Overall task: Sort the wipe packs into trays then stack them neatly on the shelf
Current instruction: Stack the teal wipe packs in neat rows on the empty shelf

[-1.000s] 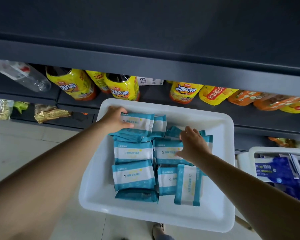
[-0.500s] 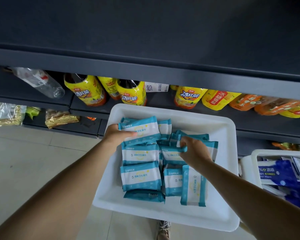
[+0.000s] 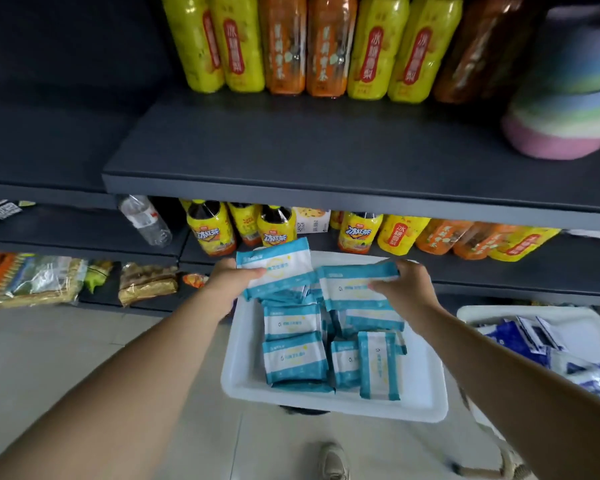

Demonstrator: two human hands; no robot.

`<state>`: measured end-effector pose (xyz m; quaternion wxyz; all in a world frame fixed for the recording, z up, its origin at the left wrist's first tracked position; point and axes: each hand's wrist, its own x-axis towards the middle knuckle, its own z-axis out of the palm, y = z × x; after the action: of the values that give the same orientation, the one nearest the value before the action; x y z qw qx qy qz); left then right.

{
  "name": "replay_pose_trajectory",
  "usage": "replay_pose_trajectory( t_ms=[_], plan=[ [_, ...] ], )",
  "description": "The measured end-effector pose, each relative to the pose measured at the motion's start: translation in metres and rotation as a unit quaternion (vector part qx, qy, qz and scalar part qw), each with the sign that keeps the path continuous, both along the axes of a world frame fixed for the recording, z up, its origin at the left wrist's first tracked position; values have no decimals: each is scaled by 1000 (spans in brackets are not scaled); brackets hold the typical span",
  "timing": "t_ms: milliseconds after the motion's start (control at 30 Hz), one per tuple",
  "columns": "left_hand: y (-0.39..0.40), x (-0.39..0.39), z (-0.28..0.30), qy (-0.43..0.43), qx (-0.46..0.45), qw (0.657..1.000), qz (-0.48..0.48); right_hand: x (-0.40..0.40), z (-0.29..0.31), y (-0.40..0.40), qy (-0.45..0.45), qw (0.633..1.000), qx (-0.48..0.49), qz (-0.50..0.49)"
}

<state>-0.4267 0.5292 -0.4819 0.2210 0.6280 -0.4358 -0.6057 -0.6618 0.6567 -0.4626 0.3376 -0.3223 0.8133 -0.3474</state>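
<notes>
A white tray [image 3: 243, 379] below me holds several teal-and-white wipe packs [image 3: 293, 358]. My left hand [image 3: 229, 282] grips one teal wipe pack [image 3: 278, 268], lifted above the tray's far left corner. My right hand [image 3: 404, 289] holds another teal pack [image 3: 350, 285] by its right end, raised over the tray's far side. Above the tray runs a dark grey shelf [image 3: 291, 150] with bare room along its front.
Yellow and orange drink bottles [image 3: 312, 43] line the back of the dark shelf, and a striped basket [image 3: 565, 98] stands at its right. More bottles [image 3: 357, 233] fill the shelf below. A second white tray [image 3: 582, 327] with blue packs sits at right. My shoe [image 3: 333, 462] shows on the tiled floor.
Both hands have lifted a teal pack each up out of the tray. My head has tilted up, bringing the upper shelf and its bottles into view.
</notes>
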Motion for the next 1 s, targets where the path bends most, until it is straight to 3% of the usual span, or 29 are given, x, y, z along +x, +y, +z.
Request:
replay_pose_trajectory(
  t_ms=[300, 600, 800, 1001],
  plan=[
    [11, 40, 191, 72, -117, 989, -55, 35, 190, 29, -23, 984, -177, -6],
    [-2, 34, 375, 160, -232, 956, -83, 38, 359, 5, -31, 948, -316, -14],
    [-44, 7, 445, 156, -290, 940, -93, 9, 425, -44, 10, 937, -348, -2],
    [-111, -31, 463, 107, -327, 937, -52, -35, 440, -114, -29, 931, -363, 4]
  ],
)
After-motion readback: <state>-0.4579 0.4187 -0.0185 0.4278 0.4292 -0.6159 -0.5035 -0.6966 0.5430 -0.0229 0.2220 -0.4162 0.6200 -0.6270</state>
